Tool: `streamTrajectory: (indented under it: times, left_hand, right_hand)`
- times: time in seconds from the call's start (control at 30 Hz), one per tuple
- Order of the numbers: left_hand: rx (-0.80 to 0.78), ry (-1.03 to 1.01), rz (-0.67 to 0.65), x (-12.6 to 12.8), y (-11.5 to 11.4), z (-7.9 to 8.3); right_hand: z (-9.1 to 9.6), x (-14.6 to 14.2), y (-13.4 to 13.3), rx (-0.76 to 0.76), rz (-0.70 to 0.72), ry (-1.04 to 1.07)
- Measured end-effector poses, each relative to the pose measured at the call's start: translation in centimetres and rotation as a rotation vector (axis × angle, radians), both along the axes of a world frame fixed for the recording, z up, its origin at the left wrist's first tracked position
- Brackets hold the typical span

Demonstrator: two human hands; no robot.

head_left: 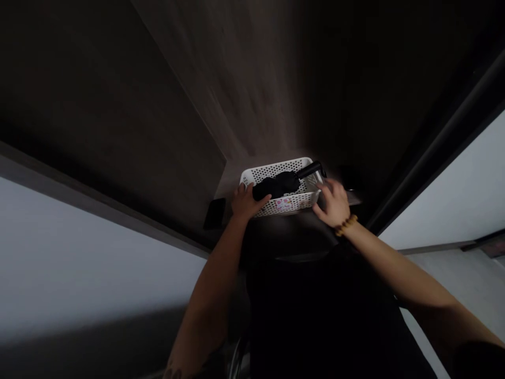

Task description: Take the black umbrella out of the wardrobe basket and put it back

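A white perforated plastic basket (258, 171) sits in front of me, a small pink sticker on its near wall. Inside it lies a folded black umbrella (278, 184), its handle resting over the far right corner. My left hand (244, 202) grips the basket's left end, with the thumb along the near rim beside the umbrella's end. At the right end, my right hand (334, 204) holds the near corner between thumb and fingers. It is slightly blurred, and a beaded bracelet is on that wrist.
A dark flat rectangular object (215, 213) lies left of the basket. Dark panels rise on the left (118, 116) and right (366, 95), with a brownish back panel (252, 89) between them. Something flat and pale (352, 197) shows beyond my right hand.
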State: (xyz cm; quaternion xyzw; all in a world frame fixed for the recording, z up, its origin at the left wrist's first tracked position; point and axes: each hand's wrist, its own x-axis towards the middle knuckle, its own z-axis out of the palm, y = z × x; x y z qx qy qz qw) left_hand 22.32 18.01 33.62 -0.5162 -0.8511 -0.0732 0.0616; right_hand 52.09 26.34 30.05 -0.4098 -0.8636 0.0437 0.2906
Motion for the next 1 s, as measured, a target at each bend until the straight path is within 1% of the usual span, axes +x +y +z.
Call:
streamTrajectory:
  times: [0.07, 0.1, 0.17, 0.23, 0.37, 0.5, 0.7, 1.0]
  left_hand:
    - [0.004, -0.009, 0.012, -0.1, 0.5, 0.0]
    - [-0.002, -0.02, 0.019, -0.2, 0.9, 0.0]
    - [-0.012, -0.043, 0.034, -0.5, 1.6, 0.2]
    - [-0.011, -0.057, 0.041, -1.1, 2.7, 0.2]
    - [0.006, -0.073, 0.049, -2.7, 5.4, 0.1]
    - [0.027, -0.097, 0.05, -4.6, 8.6, -0.1]
    - [0.079, -0.081, 0.032, -8.0, 13.8, -0.7]
    - [0.115, -0.092, 0.042, -13.0, 21.9, -1.5]
  right_hand:
    - [2.1, -3.8, 2.3, -0.004, -0.048, -0.052]
    - [2.7, -5.4, 3.4, -0.044, -0.074, -0.094]
    - [3.3, -7.8, 5.4, -0.133, -0.125, -0.182]
    - [3.2, -9.3, 7.1, -0.181, -0.14, -0.239]
    - [2.8, -11.1, 10.2, -0.188, -0.122, -0.263]
    - [2.9, -13.0, 13.3, -0.215, -0.137, -0.287]
    - [2.9, -16.3, 18.0, -0.231, -0.155, -0.272]
    - [0.9, -21.5, 27.2, -0.188, -0.139, -0.227]
